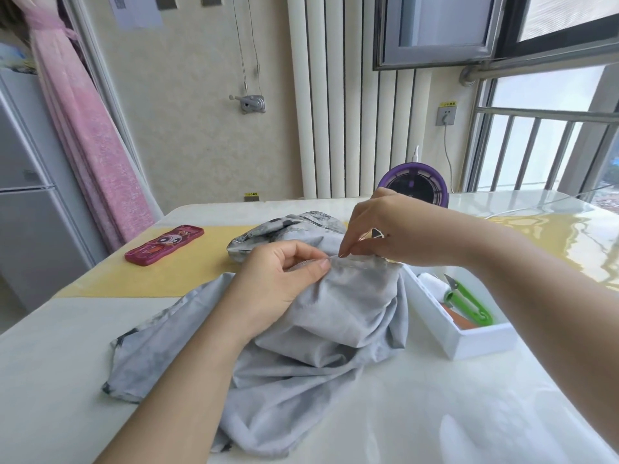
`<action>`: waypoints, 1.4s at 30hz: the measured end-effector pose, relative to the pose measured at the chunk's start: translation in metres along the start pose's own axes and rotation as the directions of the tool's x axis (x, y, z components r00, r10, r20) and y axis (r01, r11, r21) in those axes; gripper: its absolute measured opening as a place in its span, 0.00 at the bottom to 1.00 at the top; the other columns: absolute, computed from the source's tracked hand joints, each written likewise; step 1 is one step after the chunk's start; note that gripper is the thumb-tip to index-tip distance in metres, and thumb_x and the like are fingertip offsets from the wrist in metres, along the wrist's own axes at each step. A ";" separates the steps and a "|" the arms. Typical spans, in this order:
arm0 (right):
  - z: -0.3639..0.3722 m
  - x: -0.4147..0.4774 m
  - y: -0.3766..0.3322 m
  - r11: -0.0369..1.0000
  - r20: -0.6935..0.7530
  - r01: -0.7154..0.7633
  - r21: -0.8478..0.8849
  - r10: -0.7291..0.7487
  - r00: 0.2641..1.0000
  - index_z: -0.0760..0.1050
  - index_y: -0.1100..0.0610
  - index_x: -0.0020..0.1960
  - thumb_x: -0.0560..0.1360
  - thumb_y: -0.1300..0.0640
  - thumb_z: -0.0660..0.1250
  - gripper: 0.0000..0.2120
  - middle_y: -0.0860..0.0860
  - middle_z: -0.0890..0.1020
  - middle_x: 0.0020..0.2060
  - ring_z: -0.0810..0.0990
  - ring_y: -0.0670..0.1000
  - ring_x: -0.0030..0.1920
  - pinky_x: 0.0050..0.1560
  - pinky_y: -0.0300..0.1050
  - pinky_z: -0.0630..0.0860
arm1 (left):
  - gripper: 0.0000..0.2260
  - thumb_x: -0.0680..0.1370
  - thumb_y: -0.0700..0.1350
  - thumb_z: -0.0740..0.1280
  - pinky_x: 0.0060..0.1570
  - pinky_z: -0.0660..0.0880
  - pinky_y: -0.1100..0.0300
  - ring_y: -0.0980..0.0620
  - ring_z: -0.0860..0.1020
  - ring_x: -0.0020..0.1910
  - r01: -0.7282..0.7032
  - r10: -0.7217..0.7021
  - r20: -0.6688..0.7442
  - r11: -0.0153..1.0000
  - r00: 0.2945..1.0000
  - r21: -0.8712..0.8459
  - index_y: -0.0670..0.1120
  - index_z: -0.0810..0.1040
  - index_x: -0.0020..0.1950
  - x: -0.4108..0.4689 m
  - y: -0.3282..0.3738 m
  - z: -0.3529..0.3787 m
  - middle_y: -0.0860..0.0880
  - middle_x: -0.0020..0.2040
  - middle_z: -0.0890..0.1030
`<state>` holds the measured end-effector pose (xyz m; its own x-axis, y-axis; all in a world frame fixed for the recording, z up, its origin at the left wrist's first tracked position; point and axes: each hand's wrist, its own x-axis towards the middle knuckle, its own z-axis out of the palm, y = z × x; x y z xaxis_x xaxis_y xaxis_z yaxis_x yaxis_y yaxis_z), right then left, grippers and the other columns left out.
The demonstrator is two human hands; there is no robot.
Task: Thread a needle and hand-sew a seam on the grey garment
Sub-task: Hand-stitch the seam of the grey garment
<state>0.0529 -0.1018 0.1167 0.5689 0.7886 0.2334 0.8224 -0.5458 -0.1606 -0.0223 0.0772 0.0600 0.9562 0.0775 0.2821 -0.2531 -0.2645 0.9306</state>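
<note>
The grey garment (321, 333) lies bunched on the white table (435, 413), its folded edge raised between both hands. My left hand (281, 279) grips that fold, thumb pressed along the seam line. My right hand (385, 229) pinches a thin needle (342, 254) at the fold, just right of the left thumb. A pale thread runs up from the needle toward the right fingers, faint and hard to follow. A line of light stitches shows along the edge under the right hand.
A white box (469, 343) at the right holds green thread snips (469, 301), a white spool and something orange. A red phone case (164, 244) lies on the yellow mat at the left. A purple round device (413, 185) stands behind the right hand.
</note>
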 end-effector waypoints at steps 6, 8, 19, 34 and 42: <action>0.001 0.001 -0.003 0.996 0.019 -0.026 0.088 0.025 1.000 0.83 0.45 0.48 0.76 0.57 0.67 0.09 0.35 0.76 0.39 0.74 0.38 0.39 0.40 0.25 0.67 | 0.03 0.74 0.40 0.70 0.39 0.72 0.70 0.61 0.78 0.36 0.015 -0.014 0.021 1.000 1.000 -0.016 0.47 0.81 0.41 -0.001 0.000 -0.001 0.55 0.36 0.83; 0.001 0.001 -0.003 0.994 0.030 -0.043 0.105 0.040 0.999 0.83 0.47 0.48 0.76 0.59 0.67 0.09 0.37 0.78 0.39 0.75 0.39 0.37 0.38 0.26 0.68 | 0.03 0.74 0.39 0.69 0.39 0.73 0.70 0.60 0.78 0.37 0.031 -0.030 0.028 0.999 0.999 -0.043 0.46 0.81 0.41 -0.001 0.000 -0.001 0.53 0.36 0.83; 0.005 0.001 0.000 0.984 0.057 -0.053 0.171 0.044 0.997 0.82 0.44 0.46 0.76 0.61 0.66 0.12 0.38 0.81 0.42 0.75 0.37 0.41 0.42 0.30 0.73 | 0.03 0.73 0.37 0.69 0.39 0.74 0.70 0.59 0.78 0.37 0.109 -0.096 0.074 0.975 0.993 -0.194 0.44 0.80 0.42 -0.003 0.003 0.000 0.51 0.37 0.82; 0.006 0.003 0.001 0.960 0.076 -0.052 0.275 0.032 0.997 0.81 0.42 0.45 0.75 0.65 0.63 0.18 0.42 0.83 0.43 0.80 0.41 0.43 0.41 0.34 0.75 | 0.04 0.68 0.42 0.70 0.39 0.74 0.70 0.59 0.79 0.36 0.127 -0.105 0.097 0.957 0.990 -0.262 0.44 0.80 0.41 -0.002 0.003 -0.001 0.51 0.36 0.83; 0.005 0.004 -0.001 0.955 0.057 -0.044 0.293 0.029 0.998 0.81 0.43 0.46 0.75 0.67 0.62 0.19 0.42 0.84 0.43 0.79 0.37 0.41 0.39 0.27 0.72 | 0.06 0.66 0.44 0.70 0.40 0.75 0.69 0.58 0.79 0.38 0.134 -0.108 0.105 0.949 0.989 -0.286 0.45 0.80 0.40 -0.001 0.001 -0.002 0.50 0.37 0.83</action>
<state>0.0539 -0.0964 0.1127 0.5917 0.7871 0.1740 0.7604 -0.4733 -0.4447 -0.0239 0.0787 0.0610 0.9881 0.0040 0.1538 -0.1539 0.0341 0.9875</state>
